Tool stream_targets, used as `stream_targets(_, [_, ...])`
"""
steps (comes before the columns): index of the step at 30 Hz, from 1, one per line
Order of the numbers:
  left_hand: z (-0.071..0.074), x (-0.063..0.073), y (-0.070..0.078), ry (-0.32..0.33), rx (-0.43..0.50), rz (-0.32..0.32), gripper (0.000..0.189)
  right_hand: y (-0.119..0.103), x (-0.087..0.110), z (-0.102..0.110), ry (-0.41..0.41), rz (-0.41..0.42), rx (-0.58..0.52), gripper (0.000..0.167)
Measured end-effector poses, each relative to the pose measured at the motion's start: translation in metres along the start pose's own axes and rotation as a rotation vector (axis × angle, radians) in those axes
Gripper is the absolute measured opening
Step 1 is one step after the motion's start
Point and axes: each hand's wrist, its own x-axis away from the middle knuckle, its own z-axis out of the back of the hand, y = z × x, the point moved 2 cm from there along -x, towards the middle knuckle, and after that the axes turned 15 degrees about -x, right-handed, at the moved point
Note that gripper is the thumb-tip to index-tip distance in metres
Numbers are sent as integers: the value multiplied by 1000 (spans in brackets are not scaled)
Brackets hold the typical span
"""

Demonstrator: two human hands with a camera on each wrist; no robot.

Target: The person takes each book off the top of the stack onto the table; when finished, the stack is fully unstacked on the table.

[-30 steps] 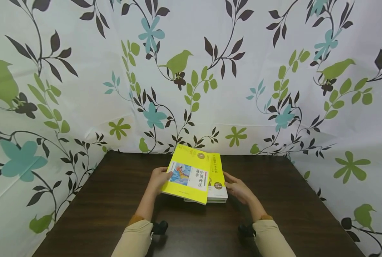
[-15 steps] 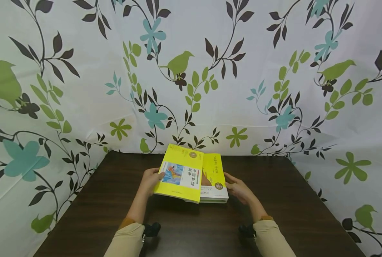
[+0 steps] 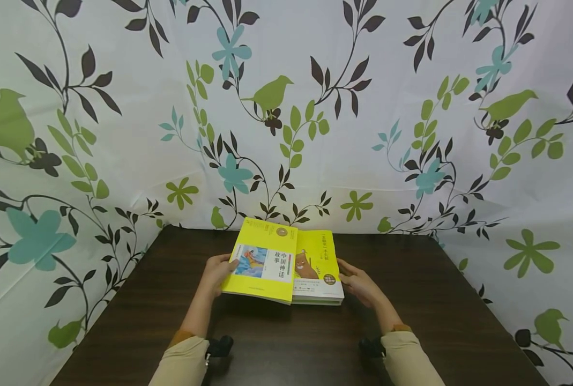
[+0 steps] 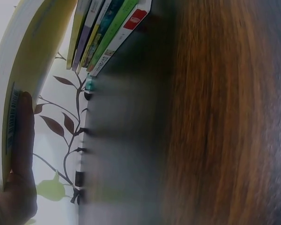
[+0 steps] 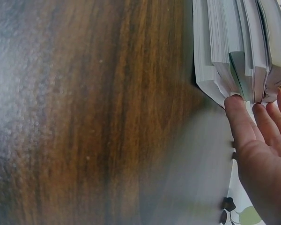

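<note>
My left hand point(image 3: 216, 273) grips the left edge of a yellow paperback book point(image 3: 262, 236) with a blue picture and Chinese lettering, thumb on the cover. Its right part overlaps a yellow and white book point(image 3: 319, 268) with a brown animal drawing, which tops a stack. In the left wrist view, fingers point(image 4: 22, 140) lie against the raised book's barcoded back, apart from the book stack point(image 4: 113, 33). My right hand point(image 3: 361, 284) rests at the stack's right side. Its fingertips point(image 5: 234, 101) touch the page edges of several stacked books point(image 5: 220, 42) in the right wrist view.
The books are near the back of a dark wooden table point(image 3: 286, 343). Behind it hangs a white cloth point(image 3: 296, 187) printed with leaves, birds and flowers, reaching round both sides.
My left hand has drawn the top yellow book leftward, baring more of the animal-drawing book beneath. My right hand has stayed at the stack's right side.
</note>
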Motion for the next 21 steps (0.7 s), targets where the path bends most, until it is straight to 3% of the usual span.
stream_targets(21, [18, -2, -1, -8, 34, 45, 52, -2, 2, 0, 7, -18, 3, 57])
